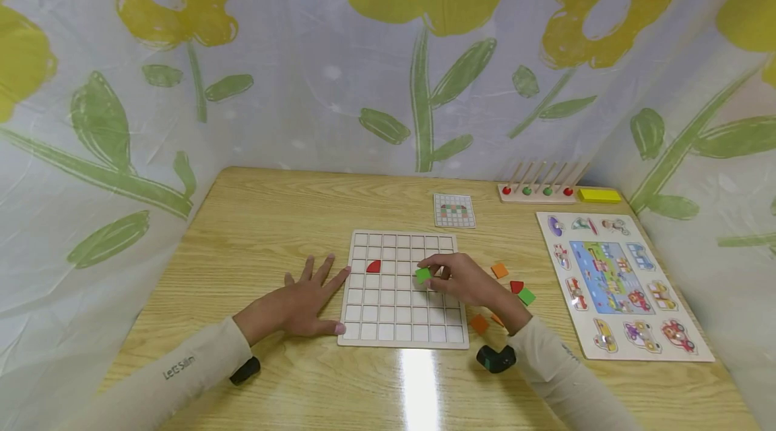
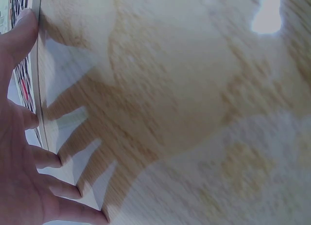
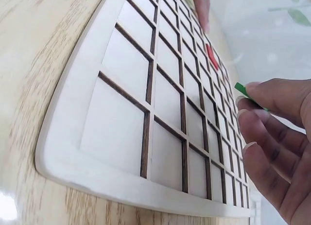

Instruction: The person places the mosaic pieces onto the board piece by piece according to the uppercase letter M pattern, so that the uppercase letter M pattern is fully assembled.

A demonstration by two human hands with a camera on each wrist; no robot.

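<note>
A pale wooden grid board (image 1: pixel 403 345) lies on the table, a red quarter-circle piece (image 1: pixel 373 267) in one of its upper left cells. My right hand (image 1: pixel 463 276) pinches a green square tile (image 1: pixel 422 275) between thumb and fingers, over the right half of the board. In the right wrist view the green tile (image 3: pixel 241 89) is tilted and raised above the cells. My left hand (image 1: pixel 306 302) is spread flat, thumb and a fingertip at the board's left edge. In the left wrist view its straight fingers (image 2: pixel 63 188) rest on the table.
Right of the board lie loose orange tiles (image 1: pixel 479 324), a red piece (image 1: pixel 516 287) and a green tile (image 1: pixel 527 296). A small pattern card (image 1: pixel 454 211) lies behind it. Farther right are a picture puzzle board (image 1: pixel 667 343), a peg stand (image 1: pixel 536 199) and a yellow block (image 1: pixel 599 196).
</note>
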